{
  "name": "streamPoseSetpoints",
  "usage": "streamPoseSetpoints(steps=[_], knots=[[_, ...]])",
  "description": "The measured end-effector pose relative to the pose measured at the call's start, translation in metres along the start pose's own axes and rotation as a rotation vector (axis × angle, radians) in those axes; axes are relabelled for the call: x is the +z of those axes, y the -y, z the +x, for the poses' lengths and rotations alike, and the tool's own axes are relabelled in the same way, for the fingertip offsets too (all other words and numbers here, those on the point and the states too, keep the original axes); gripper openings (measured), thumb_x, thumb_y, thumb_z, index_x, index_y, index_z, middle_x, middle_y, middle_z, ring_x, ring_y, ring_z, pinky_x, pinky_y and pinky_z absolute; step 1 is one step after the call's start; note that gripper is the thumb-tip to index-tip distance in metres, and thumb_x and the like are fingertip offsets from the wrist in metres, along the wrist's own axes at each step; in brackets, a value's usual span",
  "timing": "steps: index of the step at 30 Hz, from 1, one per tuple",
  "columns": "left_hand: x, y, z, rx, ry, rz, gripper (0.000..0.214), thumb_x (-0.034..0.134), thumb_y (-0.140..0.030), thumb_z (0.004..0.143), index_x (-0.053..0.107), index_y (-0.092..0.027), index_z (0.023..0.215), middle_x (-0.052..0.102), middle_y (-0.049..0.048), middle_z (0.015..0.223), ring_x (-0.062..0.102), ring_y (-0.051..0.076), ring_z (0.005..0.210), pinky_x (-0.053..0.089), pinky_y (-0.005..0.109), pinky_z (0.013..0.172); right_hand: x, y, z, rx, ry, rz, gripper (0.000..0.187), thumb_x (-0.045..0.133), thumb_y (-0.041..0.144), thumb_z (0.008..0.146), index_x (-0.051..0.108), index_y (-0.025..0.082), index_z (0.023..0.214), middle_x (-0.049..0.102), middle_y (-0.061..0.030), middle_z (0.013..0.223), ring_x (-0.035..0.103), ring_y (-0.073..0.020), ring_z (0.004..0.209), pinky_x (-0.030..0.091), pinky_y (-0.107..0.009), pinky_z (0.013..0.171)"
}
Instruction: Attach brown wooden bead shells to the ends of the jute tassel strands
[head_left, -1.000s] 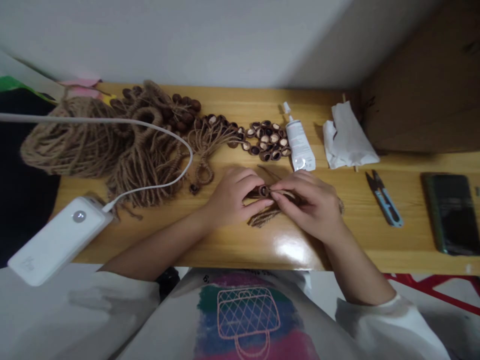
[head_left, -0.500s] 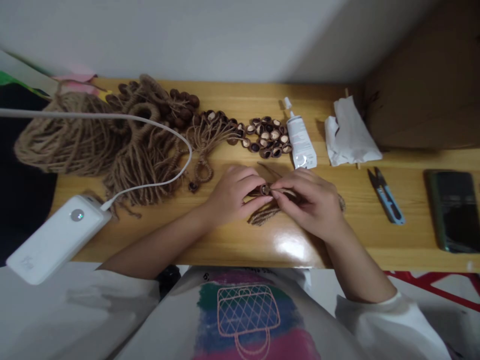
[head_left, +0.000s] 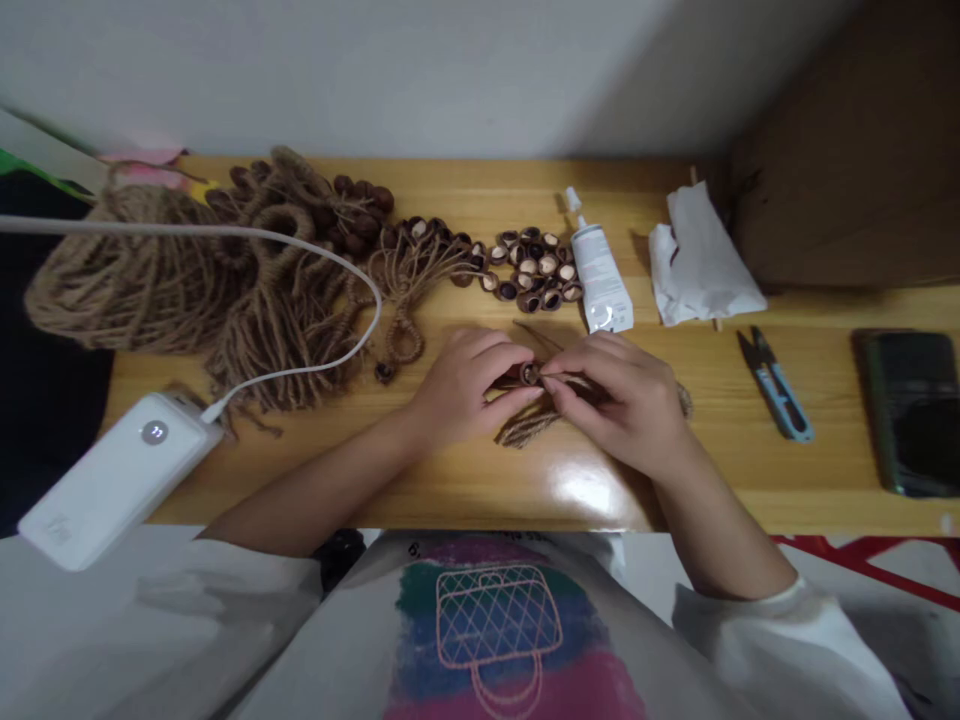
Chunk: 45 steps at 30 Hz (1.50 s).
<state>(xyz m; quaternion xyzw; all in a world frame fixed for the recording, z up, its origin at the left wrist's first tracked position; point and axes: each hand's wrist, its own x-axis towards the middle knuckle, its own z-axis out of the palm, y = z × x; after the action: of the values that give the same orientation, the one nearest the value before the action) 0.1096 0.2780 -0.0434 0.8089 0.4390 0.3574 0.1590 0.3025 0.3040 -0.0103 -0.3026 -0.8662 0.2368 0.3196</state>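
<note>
Between the fingertips of my left hand (head_left: 480,385) is a small brown half nut shell (head_left: 529,373), its hollow side facing up. My right hand (head_left: 619,395) pinches a thin strand of twine (head_left: 551,375) at the shell's right edge. Braided jute cord (head_left: 521,430) lies on the table under both hands, and part of it is hidden by the right hand. Farther back, several open half shells (head_left: 529,270), some pale inside and some dark, sit in a cluster. A white glue tube (head_left: 601,280) with a narrow nozzle lies against their right side.
Jute twine (head_left: 135,270) and corded bundles with whole brown nuts (head_left: 364,205) fill the left back. A white power bank (head_left: 116,480) with a cable is at front left. Rightward lie a white packet (head_left: 697,260), blue thread snips (head_left: 776,385) and a phone (head_left: 915,410). A brown box (head_left: 847,150) stands behind.
Both hands keep nearly the same hold. The shell tilts slightly between the fingers, and the whole view shifts a little.
</note>
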Motion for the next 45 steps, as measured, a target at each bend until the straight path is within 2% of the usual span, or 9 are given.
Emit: streamPoseSetpoints(steps=[6, 12, 20, 28, 32, 45], knots=[[0.0021, 0.0025, 0.0001, -0.006, -0.006, -0.076, 0.024, 0.06, -0.038, 0.086, 0.06, -0.015, 0.095, 0.066, 0.0045, 0.083, 0.06, 0.015, 0.075, 0.046, 0.028, 0.068, -0.0005, -0.0006, -0.0001, -0.004, 0.002, -0.027, 0.003, 0.058, 0.017, 0.085, 0.06, 0.018, 0.086, 0.065, -0.0027, 0.075, 0.059, -0.0142, 0.071, 0.046, -0.027, 0.067], [0.0048, 0.0023, 0.0007, -0.068, -0.008, -0.14, 0.033, 0.068, -0.042, 0.08, 0.059, -0.015, 0.099, 0.066, 0.0056, 0.088, 0.061, 0.016, 0.077, 0.047, 0.028, 0.067, -0.0034, -0.0014, -0.0003, 0.026, -0.045, 0.011, 0.004, 0.058, 0.017, 0.085, 0.061, 0.017, 0.086, 0.066, -0.0028, 0.077, 0.06, -0.0132, 0.072, 0.047, -0.026, 0.068], [0.0071, 0.0028, 0.0019, -0.065, 0.024, -0.038, 0.024, 0.064, -0.036, 0.083, 0.06, -0.014, 0.088, 0.063, 0.0042, 0.079, 0.055, 0.015, 0.071, 0.044, 0.028, 0.064, 0.0011, -0.0006, -0.0003, 0.052, -0.051, 0.026, 0.005, 0.057, 0.019, 0.086, 0.062, 0.017, 0.085, 0.065, -0.0023, 0.075, 0.06, -0.0129, 0.071, 0.047, -0.025, 0.067], [0.0029, 0.0049, 0.0018, -0.119, 0.031, -0.199, 0.018, 0.067, -0.028, 0.082, 0.06, -0.014, 0.09, 0.062, 0.002, 0.079, 0.054, 0.012, 0.069, 0.045, 0.024, 0.063, 0.0043, -0.0034, 0.0003, 0.042, -0.06, 0.028, 0.004, 0.059, 0.017, 0.085, 0.062, 0.016, 0.086, 0.066, -0.0027, 0.076, 0.061, -0.0118, 0.071, 0.048, -0.025, 0.067], [0.002, 0.0043, 0.0006, -0.142, 0.033, -0.242, 0.019, 0.066, -0.029, 0.082, 0.06, -0.014, 0.092, 0.062, 0.0028, 0.081, 0.055, 0.012, 0.07, 0.046, 0.024, 0.063, 0.006, -0.0042, 0.0003, 0.06, -0.051, 0.027, 0.003, 0.06, 0.017, 0.084, 0.063, 0.016, 0.085, 0.066, -0.0026, 0.076, 0.061, -0.012, 0.071, 0.048, -0.024, 0.066], [0.0013, 0.0072, 0.0, -0.133, 0.034, -0.272, 0.021, 0.067, -0.031, 0.082, 0.063, -0.013, 0.093, 0.064, 0.0054, 0.084, 0.059, 0.014, 0.073, 0.049, 0.026, 0.067, 0.0055, -0.0005, 0.0015, 0.068, -0.005, 0.031, 0.005, 0.061, 0.015, 0.083, 0.063, 0.017, 0.087, 0.066, -0.0026, 0.078, 0.061, -0.0119, 0.071, 0.048, -0.025, 0.066]])
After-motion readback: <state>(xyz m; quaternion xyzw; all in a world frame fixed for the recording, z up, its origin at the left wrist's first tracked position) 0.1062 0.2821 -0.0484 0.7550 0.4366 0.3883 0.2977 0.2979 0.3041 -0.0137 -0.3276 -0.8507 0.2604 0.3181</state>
